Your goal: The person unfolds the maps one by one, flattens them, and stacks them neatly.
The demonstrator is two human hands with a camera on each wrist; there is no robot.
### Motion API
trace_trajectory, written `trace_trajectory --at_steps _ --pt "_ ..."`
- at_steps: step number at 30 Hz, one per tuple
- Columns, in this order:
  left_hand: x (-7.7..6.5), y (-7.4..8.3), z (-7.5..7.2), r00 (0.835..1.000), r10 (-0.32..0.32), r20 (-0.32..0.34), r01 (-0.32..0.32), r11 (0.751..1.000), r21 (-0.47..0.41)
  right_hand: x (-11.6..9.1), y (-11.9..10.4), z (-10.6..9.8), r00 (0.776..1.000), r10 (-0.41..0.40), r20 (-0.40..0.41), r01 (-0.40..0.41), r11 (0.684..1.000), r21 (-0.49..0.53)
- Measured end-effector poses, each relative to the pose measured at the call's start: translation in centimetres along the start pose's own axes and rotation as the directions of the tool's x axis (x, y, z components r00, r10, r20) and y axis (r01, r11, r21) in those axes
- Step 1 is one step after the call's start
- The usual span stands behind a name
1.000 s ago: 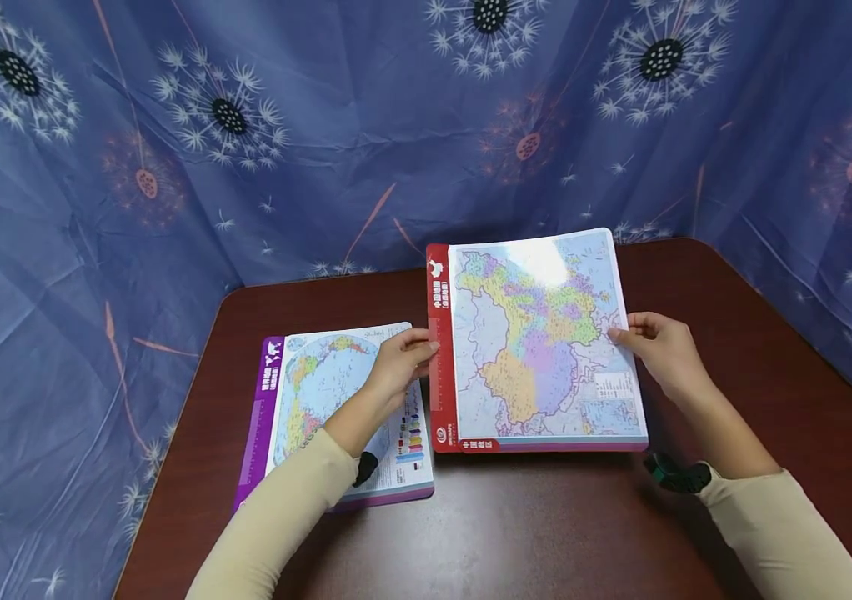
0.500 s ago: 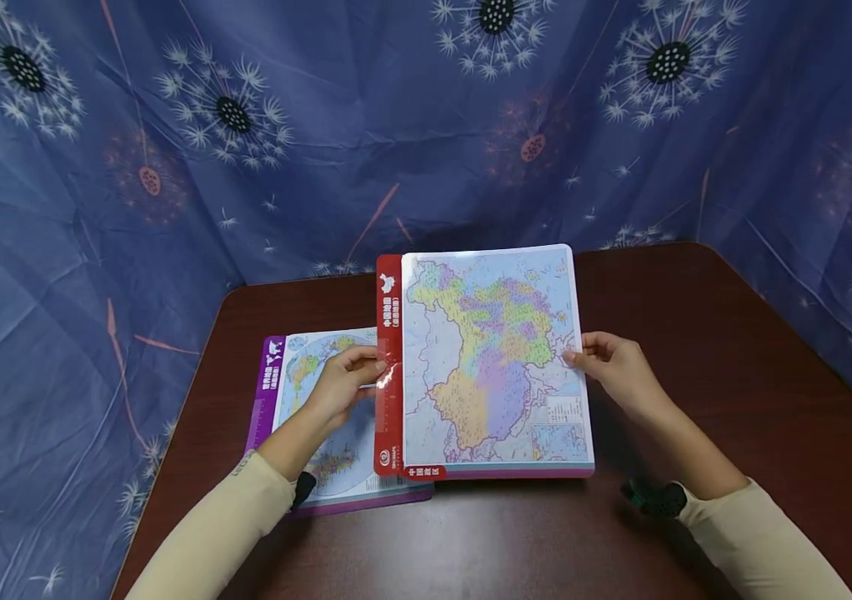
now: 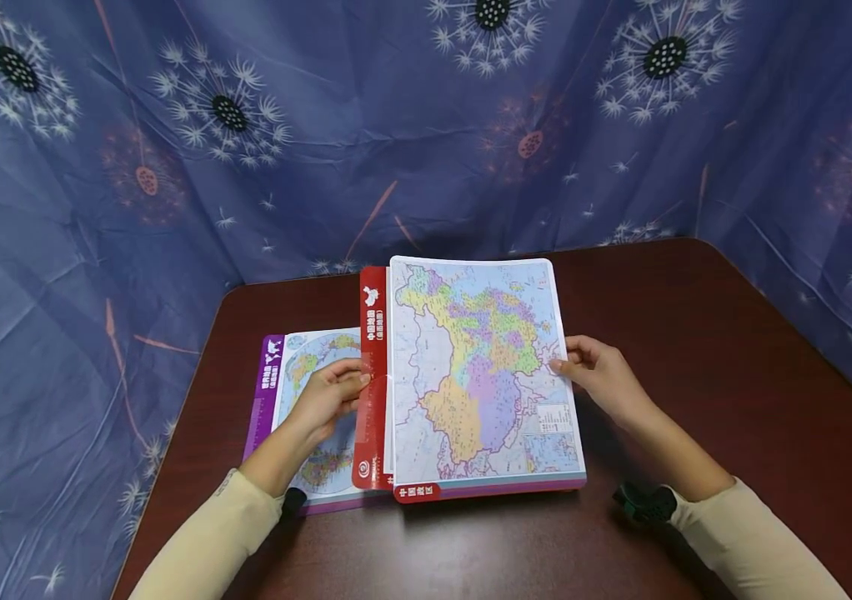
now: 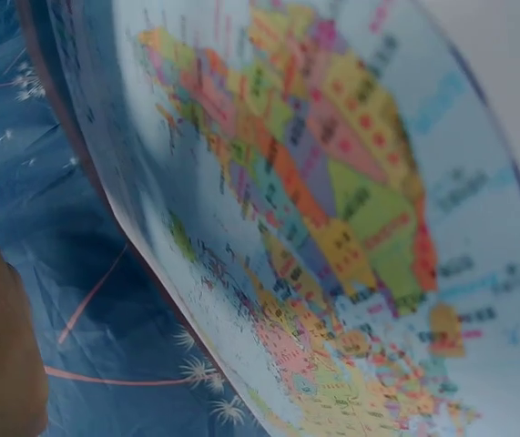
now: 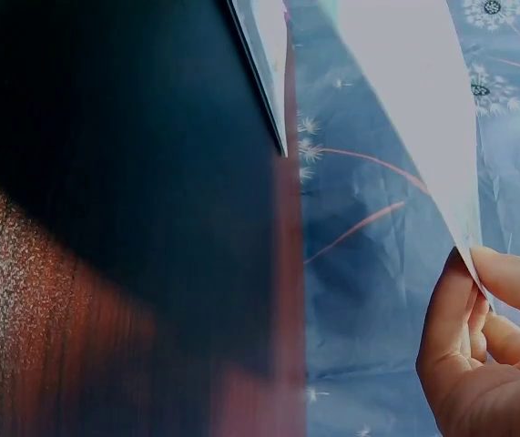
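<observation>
A red-edged China map [image 3: 478, 375], with layered sheets showing along its lower edge, hangs between my two hands in the head view. My left hand [image 3: 328, 400] pinches its red strip [image 3: 371, 417], thumb on top. On the opposite side, my right hand [image 3: 602, 379] pinches the right edge between thumb and fingers; the right wrist view shows the thin edge in that grip [image 5: 492, 341]. Partly covered by it is a purple-edged world map [image 3: 321, 471], lying on the table and filling much of the left wrist view. The China sheets stand slightly askew from the red strip.
A dark reddish-brown table [image 3: 726, 358] with rounded far corners carries the maps. A blue dandelion-print curtain [image 3: 396, 125] rises right behind it and along both sides. A dark wristband [image 3: 647, 504] sits at my right cuff.
Both hands have carried the China map leftward and nearer to me, so it now overlaps the world map. Its upper sheets have shifted away from the red strip, baring white edges beside it.
</observation>
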State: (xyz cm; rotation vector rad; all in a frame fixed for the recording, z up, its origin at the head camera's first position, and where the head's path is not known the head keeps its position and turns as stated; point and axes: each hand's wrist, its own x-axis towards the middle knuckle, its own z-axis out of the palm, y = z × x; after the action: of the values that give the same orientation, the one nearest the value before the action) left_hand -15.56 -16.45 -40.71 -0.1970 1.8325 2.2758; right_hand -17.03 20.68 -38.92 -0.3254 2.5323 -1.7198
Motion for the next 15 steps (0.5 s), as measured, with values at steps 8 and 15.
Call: trace_trajectory --at_steps 8,15 --pt "-0.7 0.4 0.0 0.998 0.054 0.043 -0.048 0.991 -0.121 0.0 -0.3 -0.2 0.998 -0.049 -0.038 0.049 0.999 0.003" --pt "-1.3 0.8 0.0 0.994 0.108 0.026 -0.104 0.985 -0.135 0.0 -1.1 -0.9 0.998 -0.037 -0.051 0.043 0.991 0.129"
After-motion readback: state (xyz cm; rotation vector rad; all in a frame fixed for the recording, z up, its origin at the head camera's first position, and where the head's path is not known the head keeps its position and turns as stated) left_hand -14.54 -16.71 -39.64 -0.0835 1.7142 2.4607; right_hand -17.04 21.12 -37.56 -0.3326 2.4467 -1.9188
